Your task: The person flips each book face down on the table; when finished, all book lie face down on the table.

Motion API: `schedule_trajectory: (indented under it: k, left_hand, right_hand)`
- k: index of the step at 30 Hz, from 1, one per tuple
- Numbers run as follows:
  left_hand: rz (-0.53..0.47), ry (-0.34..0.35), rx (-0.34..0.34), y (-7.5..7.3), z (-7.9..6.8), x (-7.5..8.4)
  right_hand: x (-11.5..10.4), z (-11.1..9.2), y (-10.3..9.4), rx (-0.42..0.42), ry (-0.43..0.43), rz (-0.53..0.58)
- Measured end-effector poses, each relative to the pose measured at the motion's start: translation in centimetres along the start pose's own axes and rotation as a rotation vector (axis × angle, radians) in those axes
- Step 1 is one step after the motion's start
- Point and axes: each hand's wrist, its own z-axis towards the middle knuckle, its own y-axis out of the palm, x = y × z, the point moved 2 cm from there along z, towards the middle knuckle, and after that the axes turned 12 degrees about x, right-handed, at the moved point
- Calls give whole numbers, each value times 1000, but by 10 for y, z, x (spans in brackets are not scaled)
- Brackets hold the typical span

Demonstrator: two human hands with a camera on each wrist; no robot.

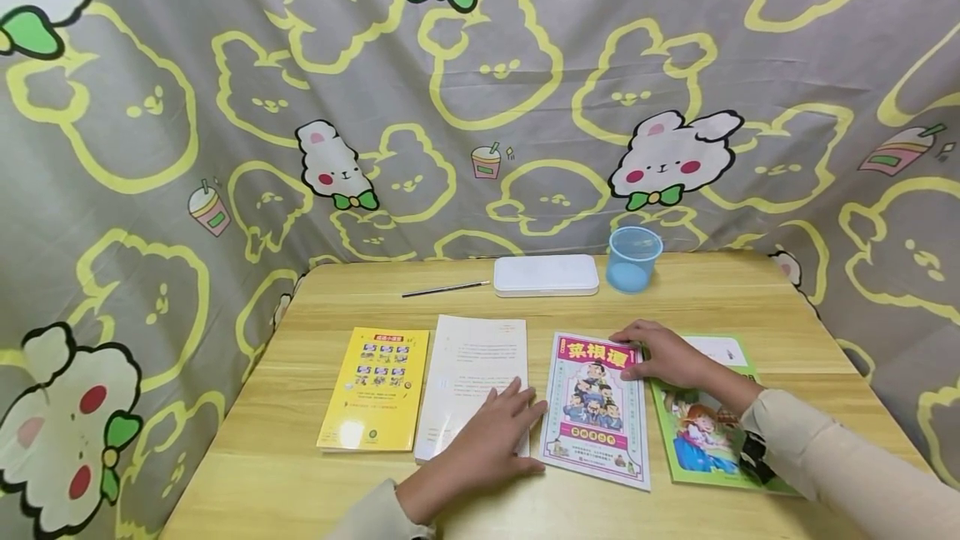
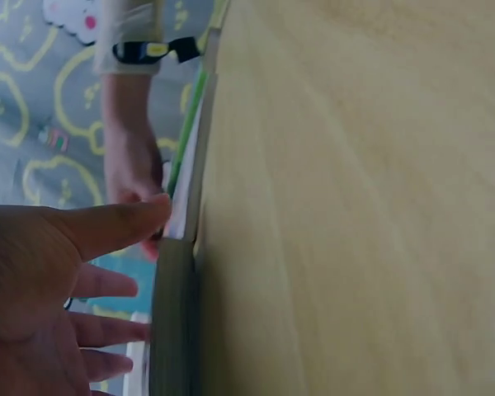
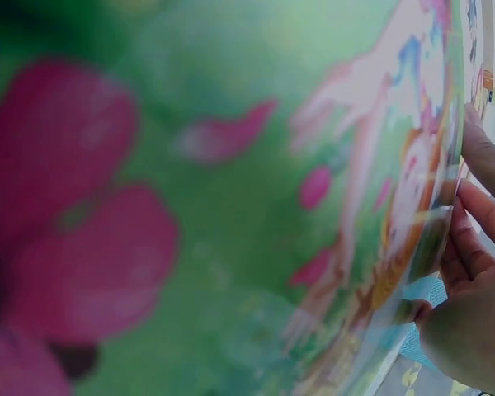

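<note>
Surface [image 1: 255, 461]: pale wood, streaky grain
Case [image 1: 546, 275]: white, near the far edge
Cup [image 1: 633, 263]: blue, upright, right of the case
Pen [image 1: 446, 289]: thin, left of the case, one end just beside it
Yellow book [image 1: 375, 390]: left of the case, nearer the person
White book [image 1: 465, 373]: nearer than the case, slightly left
Pink book [image 1: 596, 407]: nearer than the case, slightly right
Green book [image 1: 701, 436]: nearer than the case, farther right

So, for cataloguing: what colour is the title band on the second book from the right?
The title band is pink, clearest in the head view.
</note>
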Motion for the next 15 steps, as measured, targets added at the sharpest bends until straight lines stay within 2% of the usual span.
schedule_trajectory:
  k: [7, 15]
  left_hand:
    - [98, 25, -35, 7, 10, 14]
    - [95, 43, 7, 9, 12, 17]
  right_hand:
    - [1, 0, 1, 5, -11, 0]
    - [1, -1, 1, 14, -6, 0]
